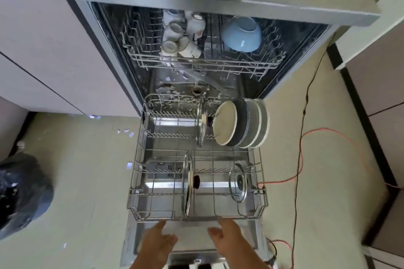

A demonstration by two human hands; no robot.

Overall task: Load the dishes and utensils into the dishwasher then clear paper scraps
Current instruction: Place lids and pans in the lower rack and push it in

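At the front rail of the pulled-out lower rack (136, 183), the left hand (157, 241) and right hand (228, 239) reach side by side with fingers stretched out and holding nothing; motion blur hides whether the tips touch the wire. Beneath them lies the lowered door (190, 239) of the dishwasher (109, 50). Three glass lids stand on edge in this rack: a large one (188, 183) just ahead of the left hand, a small one (238, 182) to its right, and another (202, 121) further back, beside a row of upright plates (240, 123) at the back right. Above, the upper rack (196, 62) carries a cluster of pale cups (177, 37) and a tipped blue bowl (241, 34). Paper scraps (125, 132) dot the floor left of the rack, with more (168, 89) on the tub bottom. A black bag (21, 190) sits at far left. Right of the door, a red cable (321, 129) and a black cable (302, 116) trail across the floor.
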